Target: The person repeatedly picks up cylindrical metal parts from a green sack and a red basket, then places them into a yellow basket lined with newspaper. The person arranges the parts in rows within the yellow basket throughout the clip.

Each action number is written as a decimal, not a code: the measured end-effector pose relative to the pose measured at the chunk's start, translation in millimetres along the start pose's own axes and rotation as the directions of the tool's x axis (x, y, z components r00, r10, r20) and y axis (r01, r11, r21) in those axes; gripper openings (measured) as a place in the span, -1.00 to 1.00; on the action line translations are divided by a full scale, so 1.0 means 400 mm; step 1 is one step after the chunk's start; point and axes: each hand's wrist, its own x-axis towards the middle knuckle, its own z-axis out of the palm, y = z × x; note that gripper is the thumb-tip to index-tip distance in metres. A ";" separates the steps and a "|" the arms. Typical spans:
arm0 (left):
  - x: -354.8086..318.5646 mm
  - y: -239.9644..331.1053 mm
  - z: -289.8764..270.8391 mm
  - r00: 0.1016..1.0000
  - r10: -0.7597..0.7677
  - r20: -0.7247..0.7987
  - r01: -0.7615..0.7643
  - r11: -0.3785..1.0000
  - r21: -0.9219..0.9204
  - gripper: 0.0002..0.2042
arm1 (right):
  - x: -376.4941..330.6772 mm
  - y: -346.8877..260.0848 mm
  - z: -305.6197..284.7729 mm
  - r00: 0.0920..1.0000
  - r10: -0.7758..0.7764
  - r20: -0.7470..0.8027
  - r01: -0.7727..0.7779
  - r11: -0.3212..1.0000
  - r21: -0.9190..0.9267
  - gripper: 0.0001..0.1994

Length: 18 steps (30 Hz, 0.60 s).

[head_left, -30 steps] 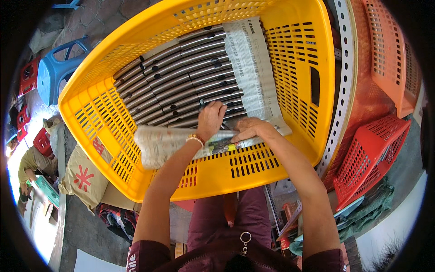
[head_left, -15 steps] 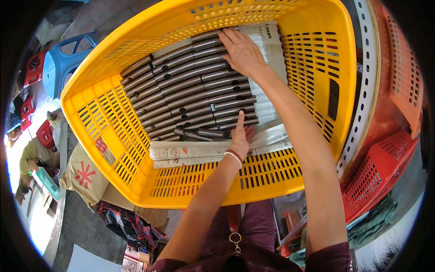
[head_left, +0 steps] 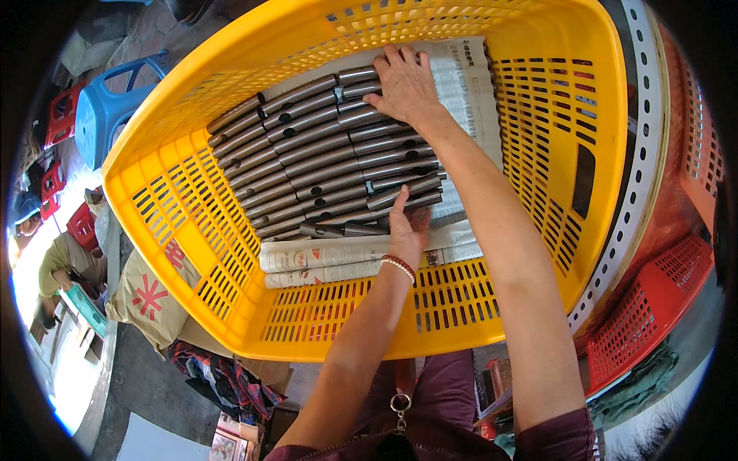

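Rows of dark metal tubes [head_left: 319, 157] with round holes lie side by side on newspaper [head_left: 465, 100] inside a yellow plastic basket [head_left: 231, 315]. At the far right end of the rows, my right hand [head_left: 406, 86] has its fingers spread, the thumb against a tube and the fingertips by the uppermost tube ends. My left hand [head_left: 409, 223], wearing a beaded bracelet [head_left: 400, 267], is at the near right end. Its thumb is raised against the tubes and its fingers are apart by their ends. Some near tubes sit slightly askew.
Folded newspaper [head_left: 323, 257] lines the basket's near side. Red baskets [head_left: 646, 315] and a perforated metal strip [head_left: 634, 154] stand to the right. Leftward are a blue stool [head_left: 100, 115], a printed sack [head_left: 150, 292] and a person [head_left: 73, 265] sitting farther off.
My right hand's fingers have spread and shifted toward the tube ends. By my left hand, the near right tubes have moved and now lie at a slight angle.
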 end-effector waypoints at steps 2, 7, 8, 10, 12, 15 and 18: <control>-0.005 0.006 0.004 0.998 -0.025 0.055 0.027 0.999 -0.046 -0.43 | -0.011 0.003 -0.003 0.995 -0.020 0.097 0.017 0.999 0.038 -0.45; -0.036 0.017 0.024 0.999 -0.020 -0.049 0.015 0.995 -0.095 -0.41 | -0.029 0.020 0.004 0.952 -0.115 0.282 0.086 0.990 0.114 -0.49; -0.034 0.016 0.021 0.999 -0.006 -0.053 0.001 0.995 -0.104 -0.38 | -0.018 0.027 0.002 0.950 -0.120 0.288 0.083 0.987 0.137 -0.51; -0.027 0.014 0.015 0.999 0.004 -0.033 -0.008 0.992 -0.122 -0.37 | 0.006 0.030 -0.009 0.916 -0.105 0.387 0.033 0.982 0.188 -0.54; -0.020 0.010 0.010 1.000 0.005 0.003 -0.005 0.990 -0.143 -0.38 | 0.020 0.034 -0.015 0.896 -0.077 0.438 -0.025 0.975 0.222 -0.58; -0.025 0.021 0.013 1.000 -0.011 0.011 0.012 0.994 -0.107 -0.40 | 0.045 0.050 -0.032 0.790 -0.065 0.610 -0.104 0.966 0.238 -0.56; -0.048 0.033 0.032 0.999 0.034 -0.017 -0.035 0.996 -0.082 -0.52 | 0.040 0.046 -0.074 0.637 -0.021 0.771 -0.296 0.916 0.270 -0.51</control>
